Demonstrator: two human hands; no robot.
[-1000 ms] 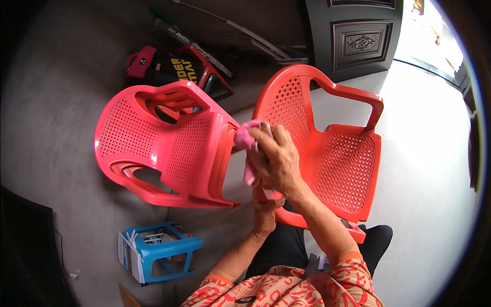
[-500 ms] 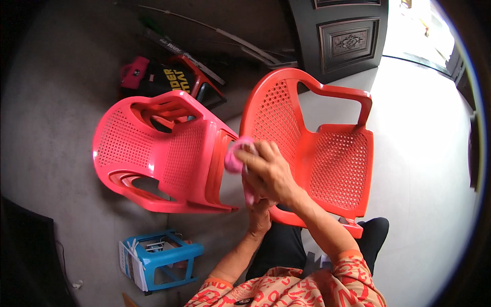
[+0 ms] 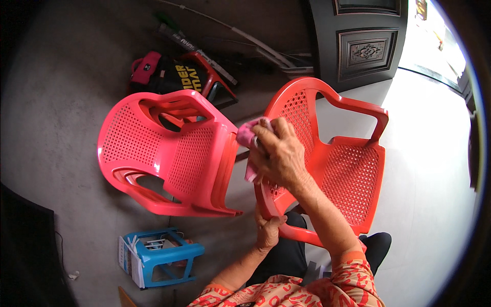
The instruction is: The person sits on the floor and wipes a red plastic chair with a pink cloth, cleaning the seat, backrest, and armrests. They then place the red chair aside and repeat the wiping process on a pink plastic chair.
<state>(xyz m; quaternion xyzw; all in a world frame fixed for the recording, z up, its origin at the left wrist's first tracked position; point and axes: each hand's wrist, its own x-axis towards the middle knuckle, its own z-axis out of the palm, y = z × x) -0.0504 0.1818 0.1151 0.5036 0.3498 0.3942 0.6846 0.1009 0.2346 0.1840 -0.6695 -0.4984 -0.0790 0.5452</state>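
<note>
The red chair [image 3: 352, 180] is placed directly in front of the person, its backrest to the left and its seat to the right. The stack of pink chairs [image 3: 193, 159] is left untouched beyond the backrest, and the blue stool [image 3: 176, 250] is seen nearer the body, at lower left.

Over the last half second the right hand [image 3: 280, 153] has been shifted along the backrest's outer rim, farther from the body. By this, the left hand [image 3: 268, 231] has been brought into fuller view; the chair's rim is grasped by it near the close armrest. The pink cloth [image 3: 247, 134] is clenched in the right hand and has been carried along; whether it is pressed to the plastic cannot be told. A farther stretch of rim is judged to be reached by the wiping, with the frame steadied.
</note>
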